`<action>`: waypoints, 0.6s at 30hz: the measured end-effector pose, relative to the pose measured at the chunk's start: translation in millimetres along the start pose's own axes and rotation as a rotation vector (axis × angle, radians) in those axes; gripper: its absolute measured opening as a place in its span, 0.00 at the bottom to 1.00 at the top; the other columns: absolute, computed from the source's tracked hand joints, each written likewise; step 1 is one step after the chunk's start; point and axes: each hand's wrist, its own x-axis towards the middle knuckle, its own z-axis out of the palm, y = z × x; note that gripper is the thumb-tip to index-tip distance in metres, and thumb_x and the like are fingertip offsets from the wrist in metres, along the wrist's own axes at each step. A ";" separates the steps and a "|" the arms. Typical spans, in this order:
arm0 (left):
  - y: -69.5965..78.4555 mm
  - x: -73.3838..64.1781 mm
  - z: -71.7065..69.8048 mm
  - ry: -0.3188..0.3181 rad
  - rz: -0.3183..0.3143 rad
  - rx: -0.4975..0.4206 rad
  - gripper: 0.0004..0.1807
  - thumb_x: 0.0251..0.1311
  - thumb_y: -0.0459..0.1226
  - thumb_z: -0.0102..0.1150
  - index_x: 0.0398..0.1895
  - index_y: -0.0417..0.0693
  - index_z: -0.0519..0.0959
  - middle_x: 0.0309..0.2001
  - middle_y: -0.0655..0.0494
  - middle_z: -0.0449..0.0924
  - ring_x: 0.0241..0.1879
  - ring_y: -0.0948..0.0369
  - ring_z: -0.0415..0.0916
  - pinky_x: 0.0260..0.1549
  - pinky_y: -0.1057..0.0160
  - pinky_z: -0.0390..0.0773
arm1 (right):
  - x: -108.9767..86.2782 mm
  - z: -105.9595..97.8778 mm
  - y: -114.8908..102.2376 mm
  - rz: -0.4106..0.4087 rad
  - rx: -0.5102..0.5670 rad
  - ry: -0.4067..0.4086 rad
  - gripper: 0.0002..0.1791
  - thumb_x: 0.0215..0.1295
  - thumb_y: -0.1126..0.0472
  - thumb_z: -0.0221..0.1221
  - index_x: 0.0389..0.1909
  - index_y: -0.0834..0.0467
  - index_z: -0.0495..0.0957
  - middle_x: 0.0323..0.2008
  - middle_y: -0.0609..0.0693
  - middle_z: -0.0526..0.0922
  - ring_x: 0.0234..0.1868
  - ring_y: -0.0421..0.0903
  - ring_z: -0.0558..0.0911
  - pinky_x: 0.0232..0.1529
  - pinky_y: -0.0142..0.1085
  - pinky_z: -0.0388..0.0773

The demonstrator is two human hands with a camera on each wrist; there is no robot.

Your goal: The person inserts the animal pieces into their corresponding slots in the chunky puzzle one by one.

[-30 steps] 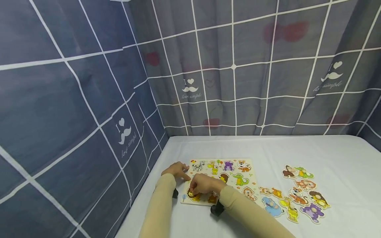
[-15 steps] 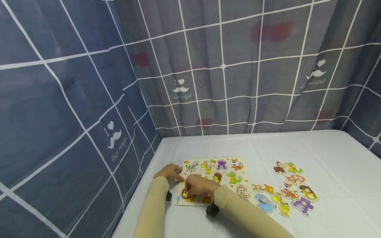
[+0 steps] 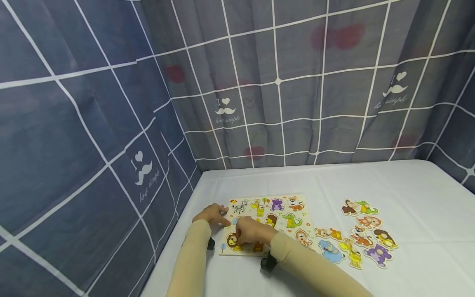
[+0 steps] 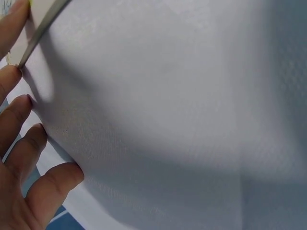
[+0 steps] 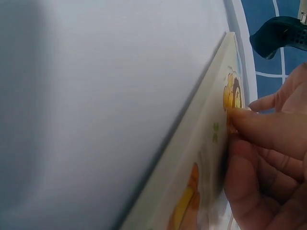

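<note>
A wooden animal puzzle board [image 3: 309, 231] lies on the white table. My right hand [image 3: 252, 231] is over its near left part, fingers curled, with thumb and fingertips at the side of the lion puzzle piece [image 3: 232, 241]. In the right wrist view the thumb [image 5: 264, 127] meets the lion's body; the other fingers are partly behind it. My left hand [image 3: 212, 214] rests along the board's left edge, fingers spread, several fingertips on the tablecloth in the left wrist view. The right hand and sleeve hide the middle of the board. Zebra [image 3: 240, 206] and crocodile [image 3: 292, 220] pictures show beyond it.
Loose puzzle pieces lie right of the board: a blue elephant [image 3: 331, 251], a giraffe [image 3: 351, 253], a purple hippo [image 3: 378, 255], a hedgehog [image 3: 385, 239], a crocodile [image 3: 367, 207] and several others. Grey checked curtains [image 3: 259, 103] stand behind and left of the table.
The head view has shifted slightly, then steadied. My right hand has slid a little right across the lion, uncovering more of its face. The left hand stays at the board's edge.
</note>
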 end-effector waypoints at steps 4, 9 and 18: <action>-0.4 2.5 2.5 0.005 -0.013 -0.015 0.41 0.47 0.48 0.78 0.68 0.55 0.75 0.72 0.50 0.69 0.73 0.45 0.63 0.70 0.42 0.65 | -5.2 0.0 3.3 0.006 0.001 0.009 0.07 0.56 0.65 0.71 0.21 0.57 0.85 0.18 0.42 0.80 0.19 0.35 0.73 0.21 0.25 0.73; -2.9 3.9 1.8 0.003 -0.011 -0.027 0.41 0.46 0.47 0.79 0.67 0.53 0.75 0.72 0.48 0.69 0.73 0.44 0.63 0.70 0.41 0.64 | -9.3 1.6 4.3 -0.011 0.019 0.023 0.07 0.55 0.67 0.71 0.20 0.58 0.84 0.18 0.42 0.79 0.19 0.35 0.73 0.21 0.25 0.73; -4.2 4.1 3.0 -0.003 0.017 -0.037 0.41 0.47 0.47 0.78 0.67 0.52 0.75 0.73 0.48 0.68 0.74 0.44 0.61 0.71 0.41 0.62 | -21.3 0.1 5.9 -0.017 0.026 0.035 0.07 0.55 0.67 0.71 0.21 0.58 0.84 0.18 0.41 0.80 0.18 0.34 0.74 0.21 0.26 0.74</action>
